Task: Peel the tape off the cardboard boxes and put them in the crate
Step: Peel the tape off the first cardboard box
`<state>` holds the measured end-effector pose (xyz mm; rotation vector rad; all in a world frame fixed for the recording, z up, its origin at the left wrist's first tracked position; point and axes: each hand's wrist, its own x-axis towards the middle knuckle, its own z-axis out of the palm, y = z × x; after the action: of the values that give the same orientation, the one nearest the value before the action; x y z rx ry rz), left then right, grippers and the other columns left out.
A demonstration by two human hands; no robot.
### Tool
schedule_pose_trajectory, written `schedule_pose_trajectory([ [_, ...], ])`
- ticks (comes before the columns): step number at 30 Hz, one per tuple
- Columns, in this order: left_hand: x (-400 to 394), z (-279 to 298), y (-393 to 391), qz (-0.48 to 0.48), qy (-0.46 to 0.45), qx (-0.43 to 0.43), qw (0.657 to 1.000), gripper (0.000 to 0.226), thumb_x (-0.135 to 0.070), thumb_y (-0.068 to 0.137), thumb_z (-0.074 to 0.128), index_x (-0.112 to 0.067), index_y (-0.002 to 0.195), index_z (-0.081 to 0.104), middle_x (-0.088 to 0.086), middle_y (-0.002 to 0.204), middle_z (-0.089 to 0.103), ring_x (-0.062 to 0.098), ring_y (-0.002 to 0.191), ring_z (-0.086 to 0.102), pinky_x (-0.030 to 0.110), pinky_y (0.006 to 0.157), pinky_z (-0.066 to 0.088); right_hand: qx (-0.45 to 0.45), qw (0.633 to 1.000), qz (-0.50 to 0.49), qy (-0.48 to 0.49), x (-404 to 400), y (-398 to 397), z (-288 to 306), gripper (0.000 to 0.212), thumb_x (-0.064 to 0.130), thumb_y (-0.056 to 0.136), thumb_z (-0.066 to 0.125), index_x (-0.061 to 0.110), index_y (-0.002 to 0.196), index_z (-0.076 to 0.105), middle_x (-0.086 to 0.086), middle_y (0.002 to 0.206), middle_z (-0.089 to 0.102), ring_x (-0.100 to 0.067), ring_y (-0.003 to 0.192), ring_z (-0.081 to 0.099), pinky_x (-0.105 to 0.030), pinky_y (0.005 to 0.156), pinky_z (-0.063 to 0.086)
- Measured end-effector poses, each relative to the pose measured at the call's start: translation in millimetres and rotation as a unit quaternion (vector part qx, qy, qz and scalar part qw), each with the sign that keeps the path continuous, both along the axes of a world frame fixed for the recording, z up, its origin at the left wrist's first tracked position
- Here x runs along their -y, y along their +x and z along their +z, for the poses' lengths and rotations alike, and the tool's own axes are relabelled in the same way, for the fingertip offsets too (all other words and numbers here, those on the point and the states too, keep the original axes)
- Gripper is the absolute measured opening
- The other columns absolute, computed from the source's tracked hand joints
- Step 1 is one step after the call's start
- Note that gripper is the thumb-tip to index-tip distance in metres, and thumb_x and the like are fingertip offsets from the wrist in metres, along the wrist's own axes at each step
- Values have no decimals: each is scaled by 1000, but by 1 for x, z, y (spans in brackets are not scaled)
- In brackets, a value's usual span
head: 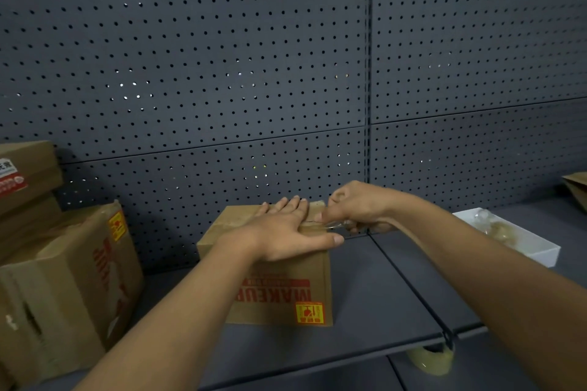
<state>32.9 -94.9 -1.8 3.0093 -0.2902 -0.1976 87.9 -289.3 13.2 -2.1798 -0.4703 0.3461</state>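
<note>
A shop or stockroom: dark grey perforated metal back panels [222, 57] rise behind a bare grey metal shelf [365, 295] (retail gondola style), with printed brown cardboard cartons [63, 279] stacked at left.

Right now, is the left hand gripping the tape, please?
No, the left hand lies flat on the box; the right hand pinches the tape.

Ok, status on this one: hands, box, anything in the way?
Left hand flat on box. Right hand pinching tape strip, peeling. White crate right. Nothing blocking.
</note>
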Motion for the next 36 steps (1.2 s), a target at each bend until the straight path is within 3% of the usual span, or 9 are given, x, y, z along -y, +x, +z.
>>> schedule_pose_trajectory([
  [4,1,1,-1,-2,6,-1,1000,135,-106,60,19,-27,167,-3,-6,174,-9,14,159,-13,47,129,-7,-36,998,23,54,17,1,-5,36,16,86,81,18,68,50,-1,59,47,-14,51,42,-32,59,40],
  [9,2,2,-2,-2,9,2,1000,136,-106,58,17,-26,167,-3,-6,174,-9,15,160,-12,47,129,-6,15,991,50,125,24,-1,-21,38,4,88,73,18,63,49,-1,58,45,-11,53,42,-25,55,39],
  [14,1,1,2,3,10,-2,1000,131,-105,63,18,-27,167,-4,-6,174,-10,14,159,-13,46,129,-6,59,980,32,187,38,-8,-48,27,17,73,70,21,56,49,-30,71,51,-24,82,53,-37,73,37],
  [18,1,0,2,-1,7,5,1000,127,-103,66,17,-29,166,-4,-9,173,-10,14,159,-11,46,129,-6,36,971,16,238,37,-9,-72,32,11,74,74,20,56,49,-7,62,45,-21,68,48,-37,70,42],
  [22,3,-2,-1,-4,13,20,1000,120,-103,63,11,-41,164,-3,-9,174,-7,17,160,-8,48,129,-5,1,974,14,225,30,-10,-75,17,5,90,72,8,94,56,-14,88,62,-25,83,67,-34,70,58],
  [24,3,-3,-2,-8,10,30,999,113,-102,64,10,-49,162,-2,-7,174,-6,19,161,-6,49,129,-5,-2,970,32,242,28,-11,-73,27,4,94,69,10,118,57,-18,103,65,-26,86,72,-37,62,60],
  [29,4,-5,-2,-9,8,44,999,105,-100,65,10,-56,160,-1,-8,174,-3,18,161,-4,48,129,-3,82,960,4,266,12,-13,-85,19,5,98,66,-4,109,53,-15,79,67,-36,61,68,-41,53,60],
  [33,4,-5,-1,-6,9,50,999,94,-97,76,15,-57,159,0,-9,174,-3,17,161,-3,47,129,-3,130,951,-61,274,-3,-14,-102,19,8,99,64,7,89,49,-11,62,58,-26,44,59,-34,44,49],
  [36,4,-6,-1,-4,2,47,999,95,-97,74,16,-59,159,0,-11,174,-4,15,160,-4,46,129,-4,312,932,-93,159,-8,-16,-112,29,8,95,65,19,79,43,0,63,56,-19,51,53,-30,45,42],
])
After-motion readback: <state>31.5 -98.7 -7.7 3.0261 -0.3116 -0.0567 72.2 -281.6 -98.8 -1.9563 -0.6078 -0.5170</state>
